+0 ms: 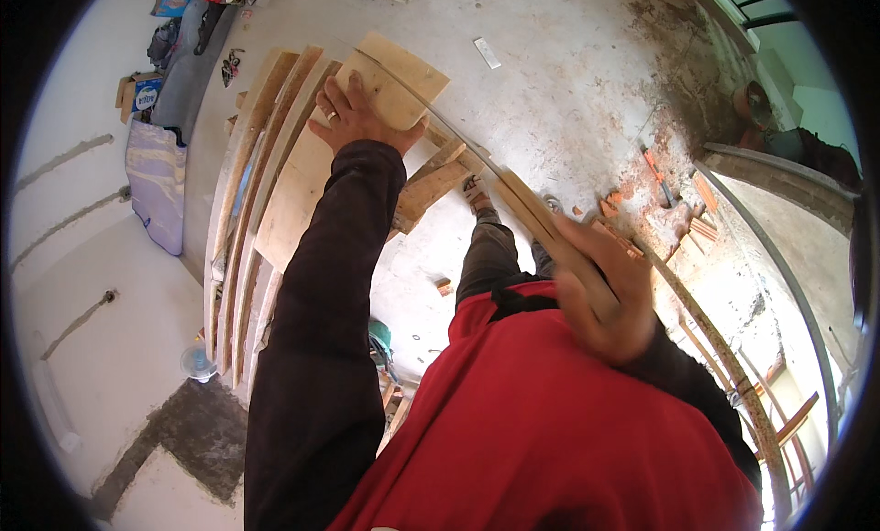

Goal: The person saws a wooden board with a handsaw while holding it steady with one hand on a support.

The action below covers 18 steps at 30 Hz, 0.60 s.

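1. Left arm, dark sleeve, stretches up and forward from the lower edge. Left hand (359, 116) lies flat, palm down, fingers spread, ring on one finger. No closed grip: it presses on the short wooden board (396, 82).
2. The board lies under the left palm and fingers, tilted, its far end past the fingertips. It rests on top of long planks (261, 192) stacked side by side, which run down and to the left.
3. A handsaw blade (440, 127), thin and seen edge-on, crosses the board just right of the left hand and runs diagonally down-right toward the right hand.
4. Right hand (600, 293) is close to the camera and blurred, fist closed, grip wrapped around the saw's wooden handle (550, 233). Right forearm mostly hidden behind the red shirt.
5. Below the blade: short timber offcuts (431, 187) and the person's foot (477, 196) on the floor, leg in dark trousers.
6. Surface: bare concrete floor (550, 82), dusty, stained reddish-brown at right, with brick fragments (683, 219) scattered there.
7. Room: white wall at left with a blue-white sack (156, 178) leaning on it; a curved metal rail (788, 283) and low brick ledge at right.
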Each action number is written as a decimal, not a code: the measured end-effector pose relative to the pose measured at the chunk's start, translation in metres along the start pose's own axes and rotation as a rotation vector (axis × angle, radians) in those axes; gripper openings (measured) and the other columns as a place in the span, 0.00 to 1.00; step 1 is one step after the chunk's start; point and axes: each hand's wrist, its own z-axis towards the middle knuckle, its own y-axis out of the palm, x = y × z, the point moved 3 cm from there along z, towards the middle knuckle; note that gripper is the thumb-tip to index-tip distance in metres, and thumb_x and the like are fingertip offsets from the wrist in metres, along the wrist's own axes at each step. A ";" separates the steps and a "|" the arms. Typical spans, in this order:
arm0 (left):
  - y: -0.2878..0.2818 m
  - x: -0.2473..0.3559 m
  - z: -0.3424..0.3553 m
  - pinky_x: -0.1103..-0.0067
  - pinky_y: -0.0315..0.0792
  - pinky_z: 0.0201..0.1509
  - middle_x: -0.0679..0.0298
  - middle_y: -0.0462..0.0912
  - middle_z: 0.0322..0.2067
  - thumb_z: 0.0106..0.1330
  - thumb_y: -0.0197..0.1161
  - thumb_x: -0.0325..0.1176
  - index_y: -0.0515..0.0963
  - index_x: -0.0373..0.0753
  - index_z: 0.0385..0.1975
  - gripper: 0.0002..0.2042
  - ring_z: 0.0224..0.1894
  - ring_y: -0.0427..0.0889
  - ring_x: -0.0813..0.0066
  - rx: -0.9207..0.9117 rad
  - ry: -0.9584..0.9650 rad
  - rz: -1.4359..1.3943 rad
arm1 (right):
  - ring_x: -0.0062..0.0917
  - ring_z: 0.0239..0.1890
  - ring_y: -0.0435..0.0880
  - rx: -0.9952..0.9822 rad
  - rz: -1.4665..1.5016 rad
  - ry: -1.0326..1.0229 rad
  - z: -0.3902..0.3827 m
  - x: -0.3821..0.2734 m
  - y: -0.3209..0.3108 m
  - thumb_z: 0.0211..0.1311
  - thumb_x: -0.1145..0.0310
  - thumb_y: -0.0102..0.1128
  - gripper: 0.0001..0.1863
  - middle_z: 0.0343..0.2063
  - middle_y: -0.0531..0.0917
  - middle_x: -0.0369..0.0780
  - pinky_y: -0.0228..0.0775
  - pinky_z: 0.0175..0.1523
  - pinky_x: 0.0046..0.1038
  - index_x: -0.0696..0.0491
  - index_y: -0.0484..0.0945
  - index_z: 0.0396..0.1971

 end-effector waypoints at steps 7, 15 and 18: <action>0.002 0.011 0.010 0.44 0.43 0.73 0.49 0.48 0.74 0.38 0.74 0.68 0.52 0.47 0.73 0.61 0.76 0.47 0.47 0.020 0.045 -0.004 | 0.46 0.31 0.84 0.166 -0.152 -0.245 0.116 0.059 0.076 0.59 0.69 0.63 0.22 0.32 0.84 0.47 0.78 0.37 0.39 0.53 0.75 0.54; -0.001 0.004 0.002 0.45 0.48 0.72 0.52 0.50 0.74 0.41 0.74 0.65 0.51 0.51 0.74 0.59 0.76 0.47 0.49 0.014 -0.001 0.033 | 0.31 0.42 0.88 -0.044 -0.061 -0.040 -0.009 -0.001 -0.020 0.62 0.77 0.59 0.25 0.40 0.86 0.49 0.78 0.48 0.29 0.60 0.71 0.61; 0.001 0.006 0.005 0.46 0.48 0.72 0.52 0.50 0.74 0.40 0.74 0.66 0.51 0.51 0.74 0.60 0.76 0.47 0.49 0.022 0.003 0.040 | 0.29 0.43 0.87 0.024 -0.009 -0.093 0.019 0.015 0.005 0.62 0.74 0.59 0.22 0.46 0.84 0.52 0.79 0.46 0.31 0.64 0.74 0.56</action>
